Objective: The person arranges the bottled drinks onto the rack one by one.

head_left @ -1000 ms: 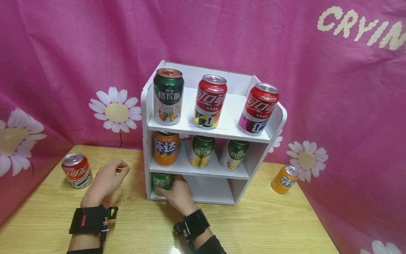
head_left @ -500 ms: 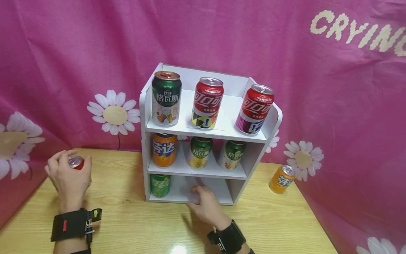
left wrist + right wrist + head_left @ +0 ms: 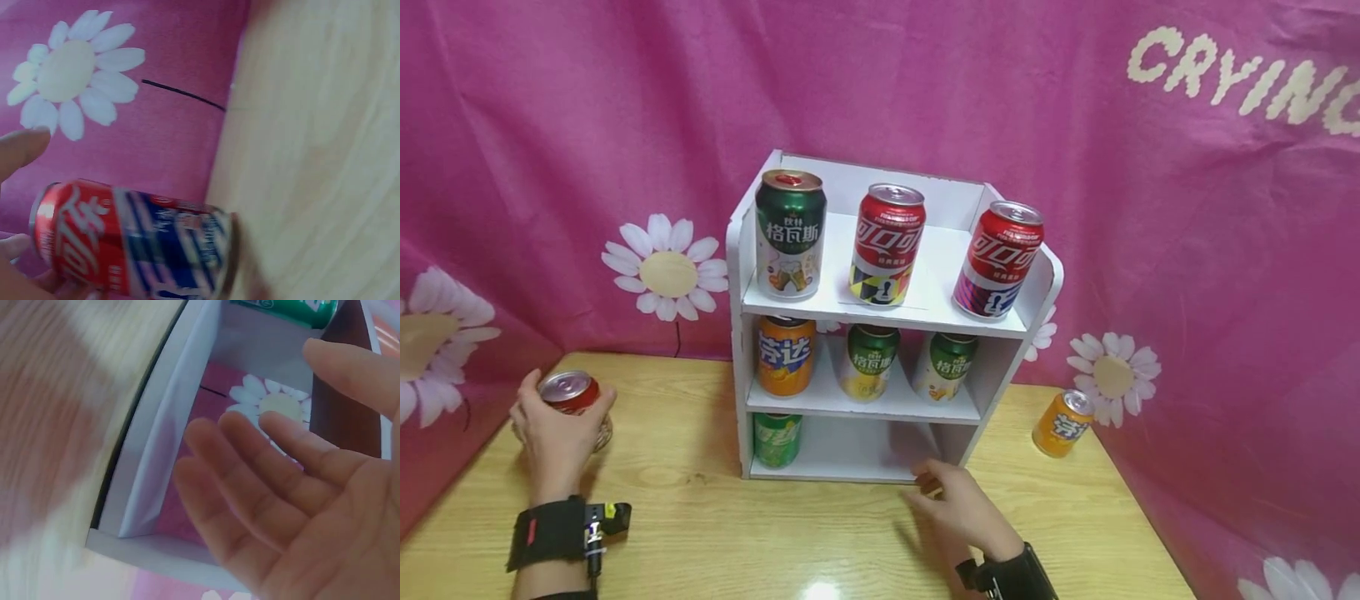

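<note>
My left hand [image 3: 561, 437] curls round a red cola can [image 3: 571, 390] on the table at the far left. In the left wrist view, the fingers lie along the near side of this cola can [image 3: 156, 244], while the thumb [image 3: 25, 150] stands apart from it. My right hand [image 3: 962, 504] holds nothing, its fingers loosely bent, by the lower right front corner of a white three-tier shelf [image 3: 865, 483]. In the right wrist view, the palm of that hand [image 3: 294, 500] shows before the bottom compartment. A green can [image 3: 777, 439] stands at that compartment's left end.
On the top tier are a green-and-white kvass can [image 3: 790, 237] and two red cola cans [image 3: 887, 246]. The middle tier bears an orange soda can [image 3: 785, 357] and two kvass cans [image 3: 870, 362]. Another orange can [image 3: 1063, 423] stands on the table at right. A pink curtain [image 3: 865, 75] hangs behind.
My left hand has moved left onto the red cola can. My right hand has let go of the green can and drawn back to the right, out of the bottom compartment.
</note>
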The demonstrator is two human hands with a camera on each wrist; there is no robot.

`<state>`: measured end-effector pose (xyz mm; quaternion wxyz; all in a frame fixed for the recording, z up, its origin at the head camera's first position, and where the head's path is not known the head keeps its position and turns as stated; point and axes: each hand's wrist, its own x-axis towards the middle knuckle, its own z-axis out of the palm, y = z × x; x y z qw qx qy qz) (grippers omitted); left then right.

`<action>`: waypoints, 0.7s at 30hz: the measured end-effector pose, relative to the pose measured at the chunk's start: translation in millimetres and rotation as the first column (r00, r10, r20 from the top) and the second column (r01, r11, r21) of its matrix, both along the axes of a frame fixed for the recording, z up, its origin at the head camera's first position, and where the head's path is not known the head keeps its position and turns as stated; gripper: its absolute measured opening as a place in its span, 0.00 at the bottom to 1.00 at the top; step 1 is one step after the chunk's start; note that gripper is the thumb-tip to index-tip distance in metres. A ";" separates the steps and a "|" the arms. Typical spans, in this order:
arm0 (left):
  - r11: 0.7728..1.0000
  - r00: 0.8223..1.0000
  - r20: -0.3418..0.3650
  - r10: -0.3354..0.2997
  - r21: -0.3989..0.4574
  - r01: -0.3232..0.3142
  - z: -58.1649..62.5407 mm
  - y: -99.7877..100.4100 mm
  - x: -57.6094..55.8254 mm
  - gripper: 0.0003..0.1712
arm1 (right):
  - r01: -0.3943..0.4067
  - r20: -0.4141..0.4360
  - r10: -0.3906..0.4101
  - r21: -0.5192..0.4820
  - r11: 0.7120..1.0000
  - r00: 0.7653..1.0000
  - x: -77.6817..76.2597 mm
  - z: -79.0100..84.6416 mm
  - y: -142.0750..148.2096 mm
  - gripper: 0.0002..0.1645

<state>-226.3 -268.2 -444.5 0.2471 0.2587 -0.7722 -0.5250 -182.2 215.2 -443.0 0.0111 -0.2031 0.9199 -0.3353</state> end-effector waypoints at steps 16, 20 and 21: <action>0.992 0.995 0.039 0.089 0.091 -0.092 -24.6 -3.5 -21.5 0.55 | -0.010 -0.022 0.010 -0.005 1.000 1.000 -1.6 -2.0 -1.1 0.17; 0.985 0.989 0.046 0.144 0.090 -0.147 -28.3 -2.7 -24.6 0.56 | -0.014 -0.022 0.014 0.005 1.000 1.000 -2.4 -3.0 -1.3 0.16; 0.982 0.987 0.044 0.156 0.100 -0.160 -28.6 -2.8 -25.5 0.56 | -0.016 -0.024 0.016 0.009 1.000 1.000 -2.7 -3.3 -1.2 0.16</action>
